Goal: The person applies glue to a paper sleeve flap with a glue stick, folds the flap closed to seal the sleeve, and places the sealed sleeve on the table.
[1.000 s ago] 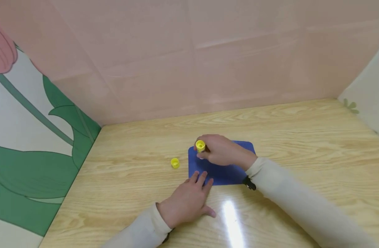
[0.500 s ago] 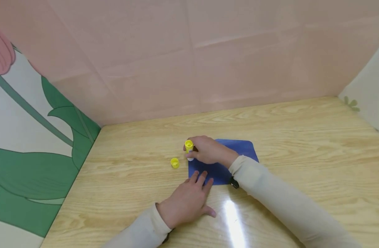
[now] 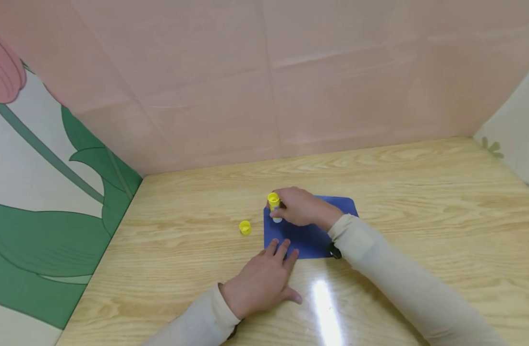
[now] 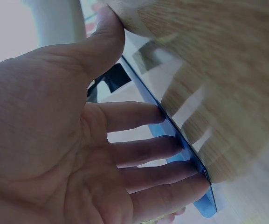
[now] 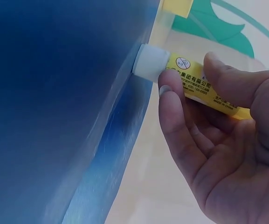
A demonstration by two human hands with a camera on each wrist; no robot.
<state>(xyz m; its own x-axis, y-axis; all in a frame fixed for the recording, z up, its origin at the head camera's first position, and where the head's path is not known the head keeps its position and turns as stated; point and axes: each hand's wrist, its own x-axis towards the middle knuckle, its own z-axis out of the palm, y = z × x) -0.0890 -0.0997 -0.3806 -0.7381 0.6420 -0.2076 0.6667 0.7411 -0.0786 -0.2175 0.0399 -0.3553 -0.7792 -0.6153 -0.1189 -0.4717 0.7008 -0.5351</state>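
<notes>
My right hand [image 3: 303, 207] grips a yellow glue stick [image 5: 190, 77] between thumb and fingers, its white end [image 5: 150, 63] down against the blue sheet [image 3: 309, 242]. In the head view the stick stands nearly upright near the sheet's left edge, yellow base on top. A streaky, shiny band shows on the sheet near the white end in the right wrist view. My left hand [image 3: 264, 281] lies with fingers spread, their tips on the sheet's near left edge. A yellow cap [image 3: 245, 228] sits on the table just left of the sheet.
The wood-grain table [image 3: 182, 269] carries a bright light reflection in front of the sheet. Behind it hangs a pink cloth backdrop [image 3: 290, 86]. At the left stands a panel with green leaves [image 3: 43, 240], and at the right a pale panel [image 3: 515, 120].
My right hand has moved the glue stick left to the sheet's edge, then slightly back right over the sheet. The left hand, sheet and cap have stayed in place.
</notes>
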